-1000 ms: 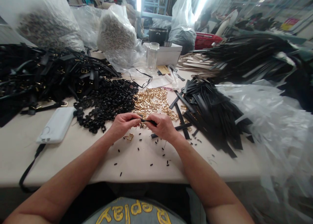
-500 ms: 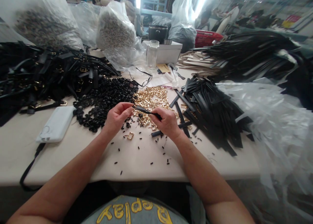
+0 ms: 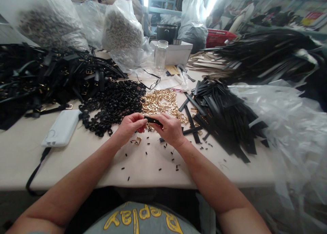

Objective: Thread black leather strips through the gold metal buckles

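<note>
- Left hand: thumb and fingers pinch the near-left end of a short black strap
- Right hand: fingers and thumb pinch the other end, so the black strap spans the gap between both hands, raised above the table
- Just beyond the two hands: a heap of gold buckles
- Beyond and to the left of the left hand: a pile of black rings, touching the heap
- Just below the left hand, towards the body: one loose gold frame
- Nearer the body than both hands: scattered small black bits
- Right of the right hand: a fanned stack of black strips
- Well left of the left hand: a white box-shaped device with a black cable
</note>
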Action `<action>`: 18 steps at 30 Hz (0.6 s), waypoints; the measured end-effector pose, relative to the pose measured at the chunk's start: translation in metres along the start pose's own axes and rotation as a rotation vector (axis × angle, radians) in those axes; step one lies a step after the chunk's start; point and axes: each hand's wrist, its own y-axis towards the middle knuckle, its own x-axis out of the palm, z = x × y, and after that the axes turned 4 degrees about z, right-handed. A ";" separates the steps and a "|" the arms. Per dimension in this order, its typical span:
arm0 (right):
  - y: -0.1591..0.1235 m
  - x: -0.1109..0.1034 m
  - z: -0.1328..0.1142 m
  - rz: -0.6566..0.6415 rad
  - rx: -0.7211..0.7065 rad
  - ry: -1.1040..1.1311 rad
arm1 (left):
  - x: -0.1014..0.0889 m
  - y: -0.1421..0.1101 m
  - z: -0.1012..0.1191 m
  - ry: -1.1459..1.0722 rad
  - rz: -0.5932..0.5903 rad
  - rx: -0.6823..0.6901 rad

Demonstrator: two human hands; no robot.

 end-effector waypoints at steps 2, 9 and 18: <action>0.000 0.002 0.000 0.005 0.006 -0.011 | 0.001 -0.001 0.001 0.013 -0.011 0.015; 0.002 0.007 0.003 0.012 -0.033 -0.046 | 0.000 -0.001 0.003 0.045 -0.057 0.031; 0.005 -0.005 0.022 0.070 0.050 -0.070 | -0.044 0.013 0.017 0.078 0.329 0.176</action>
